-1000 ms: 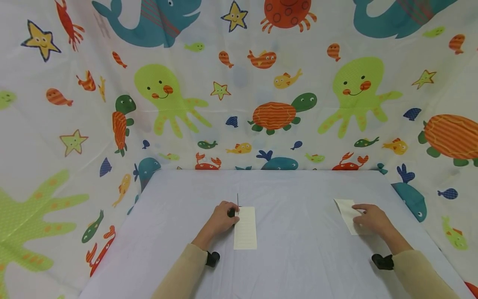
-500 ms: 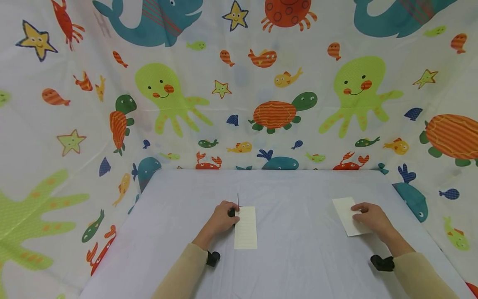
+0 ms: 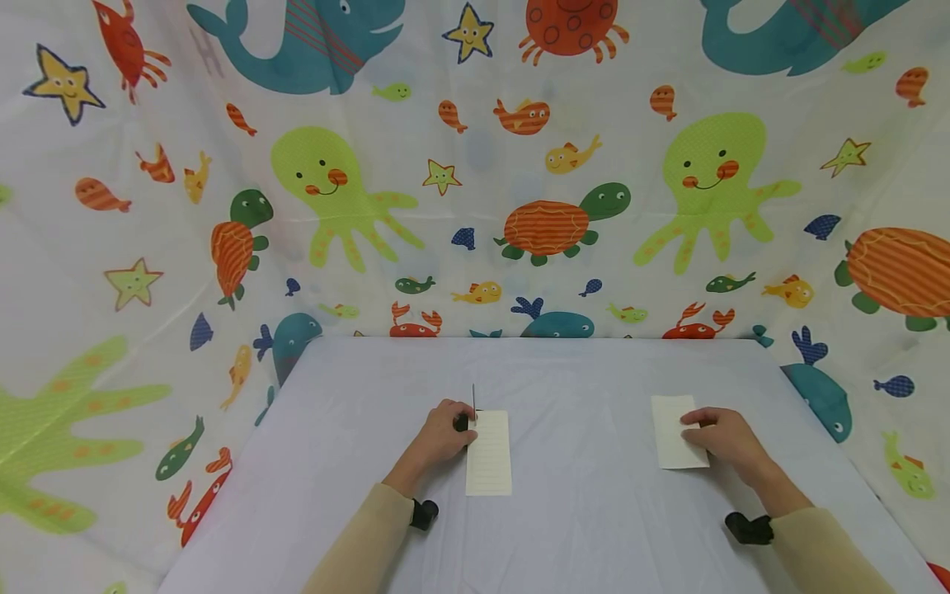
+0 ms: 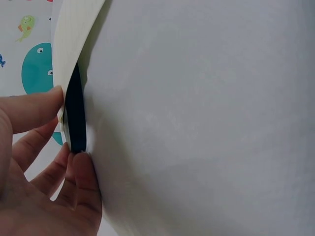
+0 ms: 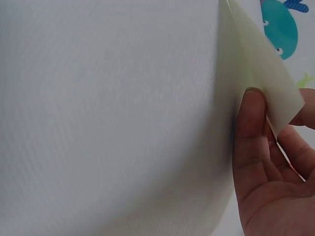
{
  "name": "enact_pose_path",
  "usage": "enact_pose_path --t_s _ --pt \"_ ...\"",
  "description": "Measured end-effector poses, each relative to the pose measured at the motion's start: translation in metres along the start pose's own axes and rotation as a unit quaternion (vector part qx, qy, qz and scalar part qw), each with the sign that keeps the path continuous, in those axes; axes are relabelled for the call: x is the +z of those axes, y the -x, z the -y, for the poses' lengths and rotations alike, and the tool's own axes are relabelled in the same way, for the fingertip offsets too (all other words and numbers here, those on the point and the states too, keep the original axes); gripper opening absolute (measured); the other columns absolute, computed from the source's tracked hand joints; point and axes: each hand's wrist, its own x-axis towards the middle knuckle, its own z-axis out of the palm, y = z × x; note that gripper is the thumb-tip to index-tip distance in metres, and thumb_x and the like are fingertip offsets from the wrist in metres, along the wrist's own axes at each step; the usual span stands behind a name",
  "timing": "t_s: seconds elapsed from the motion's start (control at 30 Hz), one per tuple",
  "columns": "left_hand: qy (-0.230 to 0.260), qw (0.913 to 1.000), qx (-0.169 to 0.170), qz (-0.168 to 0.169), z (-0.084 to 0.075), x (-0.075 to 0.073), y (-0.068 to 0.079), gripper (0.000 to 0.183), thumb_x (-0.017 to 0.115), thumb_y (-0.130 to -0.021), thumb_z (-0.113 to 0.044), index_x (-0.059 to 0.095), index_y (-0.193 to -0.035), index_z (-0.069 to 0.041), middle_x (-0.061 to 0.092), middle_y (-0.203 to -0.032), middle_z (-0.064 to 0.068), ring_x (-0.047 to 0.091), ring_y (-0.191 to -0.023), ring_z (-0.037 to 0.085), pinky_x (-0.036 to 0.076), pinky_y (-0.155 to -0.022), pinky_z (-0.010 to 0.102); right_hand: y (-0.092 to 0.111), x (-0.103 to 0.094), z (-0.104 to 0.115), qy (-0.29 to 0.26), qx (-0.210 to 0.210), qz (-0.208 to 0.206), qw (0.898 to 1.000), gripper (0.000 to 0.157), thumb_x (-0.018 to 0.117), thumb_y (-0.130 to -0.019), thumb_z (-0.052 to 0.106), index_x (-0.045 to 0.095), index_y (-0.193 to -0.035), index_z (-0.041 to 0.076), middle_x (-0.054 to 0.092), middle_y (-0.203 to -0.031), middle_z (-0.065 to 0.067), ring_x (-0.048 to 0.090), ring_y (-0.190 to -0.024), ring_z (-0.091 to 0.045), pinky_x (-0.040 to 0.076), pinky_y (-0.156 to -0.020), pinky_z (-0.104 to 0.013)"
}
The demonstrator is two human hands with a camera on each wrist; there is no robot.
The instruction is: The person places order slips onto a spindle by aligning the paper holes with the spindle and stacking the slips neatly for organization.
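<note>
In the head view, my left hand (image 3: 445,433) grips the upper left edge of a narrow cream lined paper (image 3: 488,454). A dark, flat, curved piece (image 4: 76,113) shows between the lined paper and the fingers in the left wrist view; its kind is unclear. A thin dark upright line (image 3: 473,398) rises above the paper's top left corner. Farther right, my right hand (image 3: 731,441) pinches the right edge of a plain cream sheet of paper (image 3: 674,433). The right wrist view shows this sheet (image 5: 268,69) bent, its edge between thumb and fingers.
A white-covered table (image 3: 579,511) lies beneath both hands. Behind and beside it hangs a curtain (image 3: 475,223) printed with sea animals. Black wrist cameras sit on the left sleeve (image 3: 425,515) and right sleeve (image 3: 750,529).
My right hand has moved slightly left, and the plain sheet has turned to face me more squarely. My left hand and the lined paper stay almost where they were.
</note>
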Motion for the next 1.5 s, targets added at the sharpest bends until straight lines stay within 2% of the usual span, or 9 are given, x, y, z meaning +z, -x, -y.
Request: enact_pose_path --t_s 0.33,0.57,0.97,1.33,1.5 --pt "0.002 1.0 -0.005 -0.001 -0.001 0.0 0.0 0.022 0.074 -0.091 -0.012 0.067 -0.112 -0.011 0.056 -0.129 0.013 0.05 -0.116 0.032 0.043 -0.104 0.053 0.008 0.02 0.011 -0.024 -0.051 0.011 0.998 0.045 0.066 -0.097 0.022 0.058 -0.131 -0.006 0.045 -0.14 -0.033 0.045 -0.121 -0.046 0.043 -0.101 -0.059" --pt "0.007 1.0 -0.005 -0.001 -0.001 0.0 0.001 0.021 0.073 -0.091 -0.012 0.067 -0.111 -0.011 0.056 -0.129 0.014 0.05 -0.115 0.031 0.043 -0.104 0.053 0.014 0.034 0.021 -0.038 -0.059 0.007 0.997 0.044 0.068 -0.097 0.023 0.059 -0.132 -0.004 0.045 -0.142 -0.032 0.048 -0.12 -0.044 0.044 -0.101 -0.058" --pt "0.005 1.0 -0.005 -0.001 -0.004 -0.003 0.003 0.02 0.074 -0.09 -0.012 0.067 -0.109 -0.01 0.056 -0.131 0.015 0.049 -0.118 0.033 0.042 -0.105 0.053 0.025 0.051 0.041 -0.059 -0.079 0.001 0.995 0.043 0.071 -0.095 0.024 0.062 -0.13 -0.001 0.047 -0.142 -0.028 0.053 -0.115 -0.04 0.049 -0.095 -0.048" --pt "0.005 1.0 -0.006 0.002 -0.002 -0.004 -0.001 0.02 0.074 -0.091 -0.012 0.067 -0.11 -0.011 0.055 -0.132 0.014 0.049 -0.119 0.032 0.043 -0.105 0.053 0.035 0.062 0.057 -0.087 -0.095 0.002 0.992 0.043 0.072 -0.095 0.024 0.063 -0.13 0.001 0.053 -0.136 -0.023 0.057 -0.106 -0.031 0.049 -0.083 -0.032" --pt "0.004 0.9999 -0.009 0.004 -0.002 -0.005 -0.001 0.02 0.073 -0.091 -0.012 0.067 -0.11 -0.011 0.055 -0.132 0.014 0.049 -0.119 0.032 0.043 -0.105 0.052 0.039 0.067 0.062 -0.109 -0.101 -0.001 0.989 0.043 0.074 -0.094 0.024 0.064 -0.129 0.002 0.053 -0.138 -0.02 0.054 -0.107 -0.029 0.049 -0.078 -0.027"
